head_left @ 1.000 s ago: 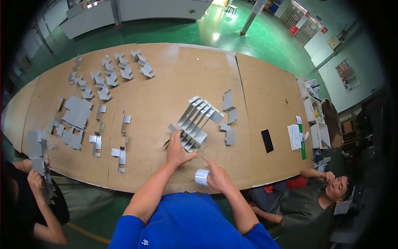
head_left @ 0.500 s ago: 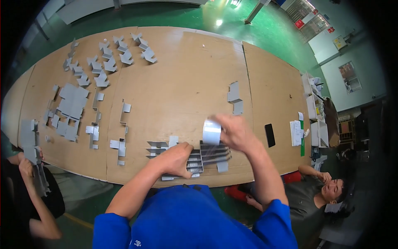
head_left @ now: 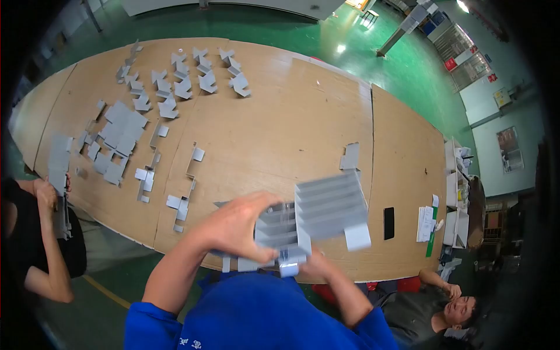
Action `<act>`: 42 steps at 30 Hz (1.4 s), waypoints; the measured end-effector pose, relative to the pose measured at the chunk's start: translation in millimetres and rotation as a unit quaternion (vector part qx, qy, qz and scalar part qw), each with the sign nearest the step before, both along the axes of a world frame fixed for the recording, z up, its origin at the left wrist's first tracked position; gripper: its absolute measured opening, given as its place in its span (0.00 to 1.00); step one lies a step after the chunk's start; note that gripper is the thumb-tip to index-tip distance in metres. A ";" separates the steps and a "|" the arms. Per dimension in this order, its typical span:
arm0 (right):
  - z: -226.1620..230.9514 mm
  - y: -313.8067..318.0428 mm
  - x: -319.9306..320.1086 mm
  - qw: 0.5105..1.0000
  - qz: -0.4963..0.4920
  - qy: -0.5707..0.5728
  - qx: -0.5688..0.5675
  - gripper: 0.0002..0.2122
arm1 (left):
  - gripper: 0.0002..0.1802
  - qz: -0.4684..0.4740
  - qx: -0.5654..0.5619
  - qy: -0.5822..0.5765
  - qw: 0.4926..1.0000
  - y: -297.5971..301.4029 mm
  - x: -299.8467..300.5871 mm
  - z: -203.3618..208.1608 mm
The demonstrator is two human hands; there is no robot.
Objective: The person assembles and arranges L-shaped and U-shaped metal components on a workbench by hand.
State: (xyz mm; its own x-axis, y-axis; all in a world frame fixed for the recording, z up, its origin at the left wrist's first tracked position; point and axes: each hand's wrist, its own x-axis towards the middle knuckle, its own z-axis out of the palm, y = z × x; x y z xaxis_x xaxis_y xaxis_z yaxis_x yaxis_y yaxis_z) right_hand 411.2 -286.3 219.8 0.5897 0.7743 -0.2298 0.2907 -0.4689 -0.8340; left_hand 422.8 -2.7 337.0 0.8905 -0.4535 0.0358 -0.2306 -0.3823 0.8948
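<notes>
I hold a grey divider grid [head_left: 329,207] of slotted cardboard strips lifted off the table, close to my chest at its near edge. My left hand [head_left: 236,224] grips the grid's left end from above, fingers curled over the strips. My right hand [head_left: 318,265] is below the grid and mostly hidden by it. At its fingers is a blurred whitish roll of tape [head_left: 289,268], pressed to the grid's lower edge. A loose flap [head_left: 357,236] hangs at the grid's right corner.
On the long wooden table [head_left: 291,116] lie flat grey strips [head_left: 119,137] at left, folded grey pieces [head_left: 184,81] at the far side and a grey piece [head_left: 350,156]. A black phone [head_left: 389,223] and papers [head_left: 427,224] lie at right. One person [head_left: 46,192] stands at left holding strips; another [head_left: 443,306] sits lower right.
The grid has been lifted from the table's near edge up toward me and tilted. My right hand with the tape roll dropped from above the grid to beneath it.
</notes>
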 end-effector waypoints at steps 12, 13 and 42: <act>168.3 18.6 59.5 0.891 0.032 -0.451 0.038 0.18 | 0.46 -0.132 0.116 0.086 0.981 -39.3 8.8 -7.9; 178.7 25.3 84.8 0.888 0.049 -0.457 -0.020 0.15 | 0.40 -0.147 0.045 0.064 0.986 -40.1 5.7 2.5; 157.6 -2.2 58.0 0.880 -0.007 -0.472 0.040 0.16 | 0.35 -0.145 0.165 0.078 0.973 -54.8 22.0 8.9</act>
